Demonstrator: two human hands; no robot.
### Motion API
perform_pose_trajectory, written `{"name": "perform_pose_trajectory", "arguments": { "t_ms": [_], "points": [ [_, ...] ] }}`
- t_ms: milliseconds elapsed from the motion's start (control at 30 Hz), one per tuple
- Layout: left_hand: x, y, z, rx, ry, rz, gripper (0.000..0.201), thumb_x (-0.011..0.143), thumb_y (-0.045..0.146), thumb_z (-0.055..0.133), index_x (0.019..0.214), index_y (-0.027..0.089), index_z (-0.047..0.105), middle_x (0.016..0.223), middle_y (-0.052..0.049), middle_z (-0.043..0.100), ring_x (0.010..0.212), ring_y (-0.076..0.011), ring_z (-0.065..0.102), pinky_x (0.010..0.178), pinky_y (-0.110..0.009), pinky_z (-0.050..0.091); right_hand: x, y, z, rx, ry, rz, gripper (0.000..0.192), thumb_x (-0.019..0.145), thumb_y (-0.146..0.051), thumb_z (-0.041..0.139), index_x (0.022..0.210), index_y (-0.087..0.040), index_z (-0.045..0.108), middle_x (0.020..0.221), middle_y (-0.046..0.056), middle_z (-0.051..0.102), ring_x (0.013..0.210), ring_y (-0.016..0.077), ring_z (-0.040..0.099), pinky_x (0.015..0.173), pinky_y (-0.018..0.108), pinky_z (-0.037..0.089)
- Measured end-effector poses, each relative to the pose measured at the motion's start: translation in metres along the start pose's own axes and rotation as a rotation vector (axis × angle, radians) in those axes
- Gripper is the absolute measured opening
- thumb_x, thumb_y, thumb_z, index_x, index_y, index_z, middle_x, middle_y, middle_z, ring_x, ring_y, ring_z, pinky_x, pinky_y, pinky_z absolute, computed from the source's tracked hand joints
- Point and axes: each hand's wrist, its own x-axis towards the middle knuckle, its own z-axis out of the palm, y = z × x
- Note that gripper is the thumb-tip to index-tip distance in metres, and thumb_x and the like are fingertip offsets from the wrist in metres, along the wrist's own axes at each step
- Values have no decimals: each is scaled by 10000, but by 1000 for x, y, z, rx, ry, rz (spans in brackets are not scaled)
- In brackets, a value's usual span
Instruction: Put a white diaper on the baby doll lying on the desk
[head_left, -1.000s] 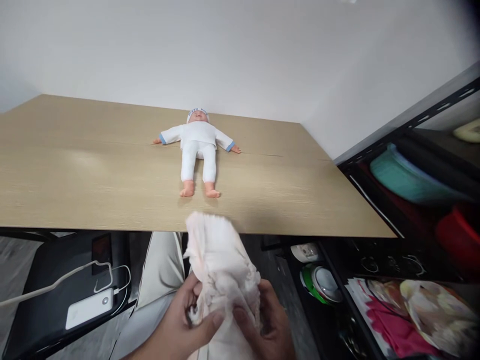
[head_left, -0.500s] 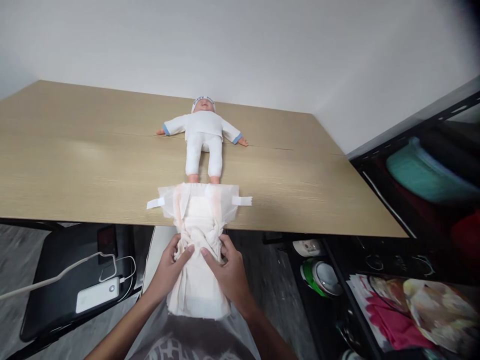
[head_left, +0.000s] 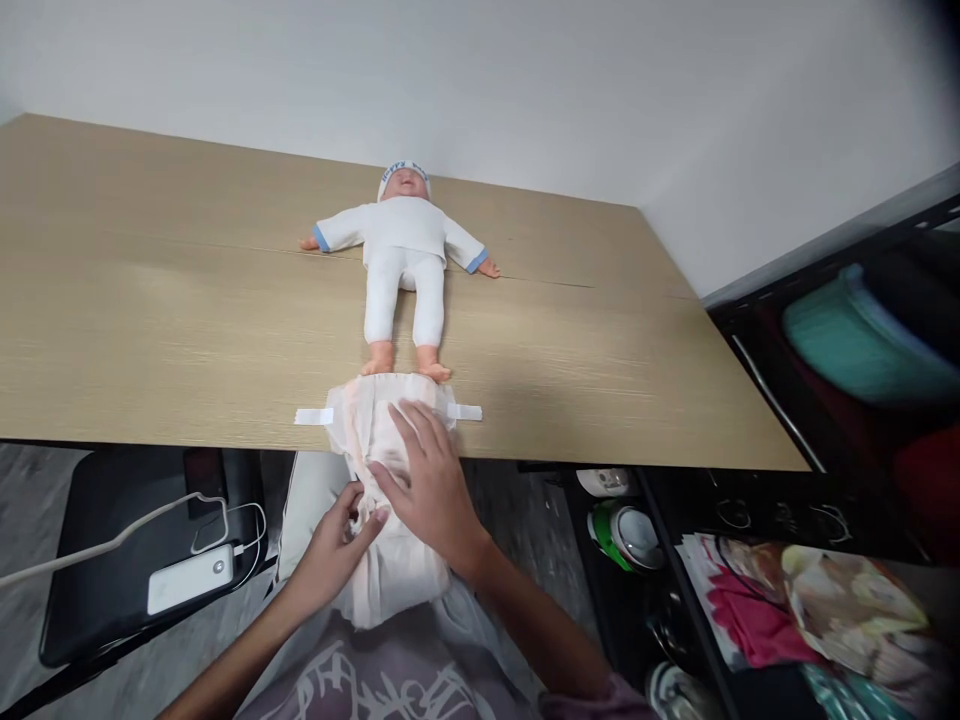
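Two hands on diaper (head_left: 390, 440): right hand (head_left: 424, 485) fingers spread flat; left hand (head_left: 334, 540) pinching fold.

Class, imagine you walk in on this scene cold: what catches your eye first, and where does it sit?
First the baby doll in white, lying face up with arms spread at the far middle of the wooden table. Next the white diaper opened over the table's near edge just below the doll's feet, with the right hand pressed flat on it and the left hand pinching its bunched part.
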Motion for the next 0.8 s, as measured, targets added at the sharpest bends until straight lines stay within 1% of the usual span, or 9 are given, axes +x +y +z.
{"name": "perform_pose_trajectory", "arguments": {
  "t_ms": [67, 167, 267, 400, 467, 533, 600, 700, 800],
  "points": [
    [0, 5, -8, 121, -45, 40, 471, 1082, 692, 665, 1244, 250, 688, 1112, -51, 772, 1053, -260, 719, 996, -367, 567, 17, 2, 13, -57, -110, -16, 748, 1177, -540, 628, 1804, -183, 431, 1868, 179, 449, 1778, 349, 354, 1457, 620, 338],
    [2, 17, -32, 351, -79, 144, 387, 1125, 630, 632, 1176, 262, 740, 1091, -61, 802, 1020, -277, 734, 965, -398, 553, 27, 9, 28, -143, -196, 30, 740, 1203, -549, 559, 1838, -206, 397, 1938, 150, 317, 1815, 335, 276, 1480, 631, 259],
    [17, 38, -68, 560, 13, 335, 334, 1166, 539, 612, 1056, 262, 763, 1029, -50, 818, 968, -272, 736, 944, -411, 522, 26, 13, 33, -190, -214, 51, 727, 1212, -548, 527, 1851, -234, 383, 1959, 117, 257, 1827, 330, 243, 1488, 635, 214],
    [79, 77, -107, 796, 240, 642, 244, 1181, 414, 596, 1117, 223, 734, 1058, -88, 809, 990, -285, 715, 946, -431, 538, 26, 12, 33, -218, -220, 62, 734, 1207, -580, 525, 1841, -229, 414, 1958, 119, 253, 1824, 345, 251, 1487, 640, 213],
    [125, 97, -116, 943, 292, 766, 252, 1166, 340, 584, 1302, 194, 739, 1290, -160, 811, 1192, -349, 711, 1065, -508, 547, 26, 11, 33, -225, -221, 64, 739, 1204, -581, 530, 1839, -220, 418, 1956, 121, 255, 1823, 349, 254, 1486, 647, 215],
    [172, 115, -118, 1067, 220, 848, 450, 1123, 215, 577, 1565, 198, 660, 1624, -204, 680, 1446, -397, 634, 1195, -584, 514, 27, 10, 34, -230, -223, 66, 738, 1206, -578, 527, 1839, -214, 418, 1956, 116, 254, 1822, 348, 255, 1487, 651, 214],
    [209, 130, -114, 1195, 43, 931, 715, 1034, 93, 612, 1723, 277, 558, 1855, -166, 465, 1651, -422, 492, 1291, -626, 459, 27, 10, 35, -234, -220, 69, 738, 1206, -573, 528, 1840, -213, 415, 1957, 111, 249, 1821, 349, 258, 1486, 650, 216],
    [241, 149, -99, 1370, -229, 1044, 1083, 875, -1, 717, 1837, 374, 392, 1979, -77, 215, 1803, -425, 279, 1401, -628, 363, 27, 10, 36, -241, -211, 66, 744, 1200, -563, 546, 1845, -218, 407, 1959, 106, 245, 1820, 351, 263, 1486, 642, 224],
    [254, 163, -81, 1522, -399, 1117, 1314, 754, 8, 839, 1877, 393, 273, 1997, -47, 108, 1841, -412, 177, 1443, -600, 320, 26, 12, 38, -248, -211, 56, 746, 1206, -577, 524, 1845, -212, 405, 1959, 105, 241, 1819, 349, 262, 1485, 647, 226]
  ]
}}
